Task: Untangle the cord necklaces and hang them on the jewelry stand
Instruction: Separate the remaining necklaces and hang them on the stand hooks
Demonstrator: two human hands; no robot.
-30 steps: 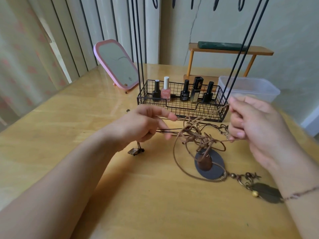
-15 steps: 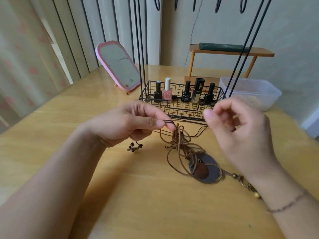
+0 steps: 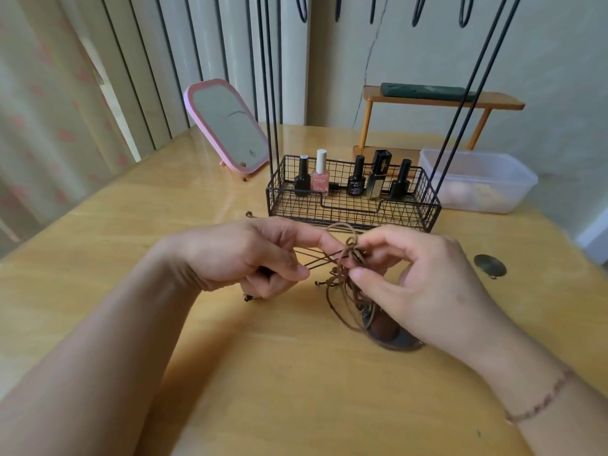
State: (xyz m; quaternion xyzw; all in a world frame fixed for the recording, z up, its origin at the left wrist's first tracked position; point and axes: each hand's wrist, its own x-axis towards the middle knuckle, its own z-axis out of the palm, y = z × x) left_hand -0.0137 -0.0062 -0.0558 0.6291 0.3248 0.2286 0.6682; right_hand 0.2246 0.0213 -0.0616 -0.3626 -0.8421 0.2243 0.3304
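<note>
Out to the far left of my grip, a pink-framed mirror (image 3: 227, 126) leans back on the wooden table (image 3: 131, 232). My left hand (image 3: 243, 258) comes next: its thumb and forefinger are pressed together on several thin strands of the cord necklaces (image 3: 342, 268), and the strands run taut from that pinch toward my other hand. A small dark end piece (image 3: 249, 297) pokes out just under the left hand, though I cannot tell what it is.

Between my two hands sits the knot (image 3: 353, 253), a bunch of brown loops held clear of the table. My right hand (image 3: 424, 284) pinches that knot from the other side with thumb and forefinger, the rest of its fingers loosely curled. Below the pinch, more cord hangs down in long loops to a dark round pendant (image 3: 390, 335) lying on the table, half hidden under my right palm.

Just beyond the knot stands the jewelry stand (image 3: 353, 199), a black wire basket with thin rods rising out of it; nail polish bottles (image 3: 320, 177) are lined up inside. To the right of my right hand, apart from it, a small dark oval piece (image 3: 489, 265) lies on the table. Farther back on that side is a clear plastic tub (image 3: 477, 182).
</note>
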